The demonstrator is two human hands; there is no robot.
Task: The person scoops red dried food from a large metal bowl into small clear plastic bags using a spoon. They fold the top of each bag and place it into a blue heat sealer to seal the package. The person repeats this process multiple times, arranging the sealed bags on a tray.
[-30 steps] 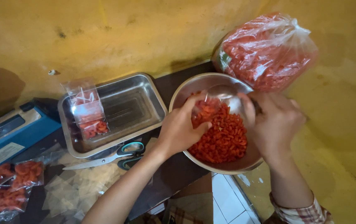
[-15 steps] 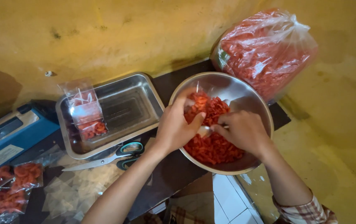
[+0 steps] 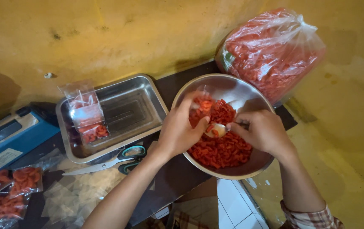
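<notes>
A round steel bowl (image 3: 233,87) on a dark table holds a heap of small red snack pieces (image 3: 222,148). My left hand (image 3: 179,131) grips a small clear plastic bag (image 3: 201,104), partly filled with red pieces, over the bowl. My right hand (image 3: 262,131) holds a spoon (image 3: 216,129) with its pale bowl at the bag's mouth, a few red pieces on it.
A large clear bag of red pieces (image 3: 271,55) leans on the yellow wall behind the bowl. A steel tray (image 3: 118,114) holds a small partly filled bag (image 3: 87,116). Scissors (image 3: 112,161) lie before it; a blue sealer (image 3: 8,138), filled packets (image 3: 8,191) and empty bags (image 3: 75,195) lie left.
My right hand came from the bowl's right rim to the middle with the spoon. It now meets the small bag that my left hand holds over the red pieces.
</notes>
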